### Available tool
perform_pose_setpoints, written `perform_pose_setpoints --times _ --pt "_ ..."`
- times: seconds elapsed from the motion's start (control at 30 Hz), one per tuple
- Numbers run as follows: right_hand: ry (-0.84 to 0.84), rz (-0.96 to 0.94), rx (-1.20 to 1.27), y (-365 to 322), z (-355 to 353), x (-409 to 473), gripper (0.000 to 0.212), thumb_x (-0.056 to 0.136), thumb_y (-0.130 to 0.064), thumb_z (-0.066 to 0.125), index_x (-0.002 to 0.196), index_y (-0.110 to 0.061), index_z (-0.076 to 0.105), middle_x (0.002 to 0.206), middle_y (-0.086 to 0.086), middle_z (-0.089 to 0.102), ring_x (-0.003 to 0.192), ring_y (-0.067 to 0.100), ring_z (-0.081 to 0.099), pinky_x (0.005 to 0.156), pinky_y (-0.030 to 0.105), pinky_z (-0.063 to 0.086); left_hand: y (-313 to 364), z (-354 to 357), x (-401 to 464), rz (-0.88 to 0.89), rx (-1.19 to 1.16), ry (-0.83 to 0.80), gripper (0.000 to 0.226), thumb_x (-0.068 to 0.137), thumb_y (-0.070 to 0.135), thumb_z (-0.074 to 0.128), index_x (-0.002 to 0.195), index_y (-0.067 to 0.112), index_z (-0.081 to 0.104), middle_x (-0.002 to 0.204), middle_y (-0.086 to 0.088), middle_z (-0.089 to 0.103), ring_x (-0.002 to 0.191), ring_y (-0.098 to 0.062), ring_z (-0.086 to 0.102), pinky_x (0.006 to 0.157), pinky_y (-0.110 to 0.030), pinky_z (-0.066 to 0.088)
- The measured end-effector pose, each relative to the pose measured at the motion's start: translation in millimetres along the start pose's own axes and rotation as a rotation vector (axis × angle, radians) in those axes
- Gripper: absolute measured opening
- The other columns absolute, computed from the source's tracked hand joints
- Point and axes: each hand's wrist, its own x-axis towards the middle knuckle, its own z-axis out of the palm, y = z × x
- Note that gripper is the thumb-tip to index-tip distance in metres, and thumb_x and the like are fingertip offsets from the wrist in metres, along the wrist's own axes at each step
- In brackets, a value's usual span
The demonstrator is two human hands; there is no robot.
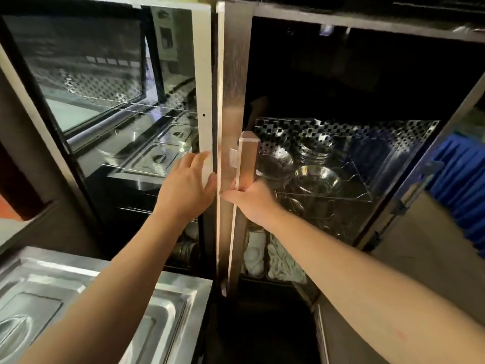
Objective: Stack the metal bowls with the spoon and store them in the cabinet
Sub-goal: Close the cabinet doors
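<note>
Spoon unseen; bowls (317,179) dim in cabinet (393,38).

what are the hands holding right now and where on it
The right hand grips the cabinet door's vertical handle near its middle. The left hand holds nothing, its fingers resting on the white edge of the glass door.

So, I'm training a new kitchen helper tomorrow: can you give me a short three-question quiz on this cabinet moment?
1. True or false: the right hand grips the door handle.
2. Where are the metal bowls? A) counter B) cabinet wire shelf C) floor
3. What does the left hand touch?

Key: 1 true; 2 B; 3 the edge of the glass door.
</note>
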Motion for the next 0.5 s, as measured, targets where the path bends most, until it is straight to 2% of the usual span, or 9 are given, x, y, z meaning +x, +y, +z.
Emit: perform_pose_setpoints --times 0.07,0.13,0.2,0.3,0.4,0.5 --pt "0.029 0.018 -0.004 -2.0 5.4 17.3 0.024 0.068 -0.039 0.080 0.048 -0.040 0.066 0.051 -0.016 0.059 0.064 0.015 0.063 0.071 0.039 0.056 -14.5 9.8 15.7 -0.003 0.029 -0.043 0.062 0.096 0.034 0.055 0.152 0.015 0.037 0.151 -0.014 0.046 0.140 -0.035 0.042 0.108 -0.051 0.043" --pt "0.064 0.020 0.001 -3.9 10.0 34.0 0.017 0.061 -0.046 0.079 0.050 -0.039 0.068 0.056 -0.011 0.063 0.069 0.019 0.068 0.078 0.048 0.061 -29.2 19.8 32.9 -0.014 0.051 -0.086 0.068 0.094 0.034 0.057 0.154 0.015 0.032 0.156 -0.012 0.040 0.145 -0.034 0.035 0.112 -0.053 0.040" --pt "0.080 0.001 0.010 -4.6 11.6 48.1 0.017 0.056 -0.052 0.075 0.051 -0.037 0.069 0.057 -0.011 0.065 0.071 0.019 0.070 0.078 0.046 0.061 -41.8 31.4 47.8 -0.010 0.078 -0.109 0.073 0.093 0.036 0.060 0.155 0.015 0.028 0.159 -0.013 0.034 0.148 -0.035 0.028 0.114 -0.056 0.038" --pt "0.087 -0.019 -0.015 -0.6 13.3 70.6 0.026 0.068 -0.039 0.082 0.052 -0.027 0.066 0.059 -0.010 0.066 0.073 0.023 0.072 0.080 0.047 0.061 -57.7 52.5 66.6 0.014 0.142 -0.136 0.083 0.092 0.038 0.061 0.158 0.019 0.015 0.167 -0.014 0.018 0.155 -0.036 0.012 0.118 -0.058 0.029" --pt "0.101 -0.061 -0.051 2.7 13.1 85.3 0.022 0.076 -0.030 0.083 0.066 -0.025 0.064 0.069 -0.007 0.067 0.075 0.017 0.071 0.077 0.038 0.059 -67.9 68.3 80.5 0.042 0.198 -0.124 0.092 0.091 0.043 0.060 0.159 0.024 0.003 0.170 -0.012 0.001 0.156 -0.034 -0.003 0.119 -0.057 0.016" --pt "0.082 -0.089 -0.095 3.8 11.1 98.7 0.020 0.078 -0.033 0.082 0.080 -0.019 0.068 0.077 -0.002 0.070 0.078 0.015 0.071 0.076 0.036 0.059 -74.8 78.5 94.9 0.051 0.232 -0.074 0.093 0.089 0.050 0.057 0.160 0.024 0.002 0.170 -0.012 -0.005 0.155 -0.037 -0.004 0.118 -0.058 0.015"
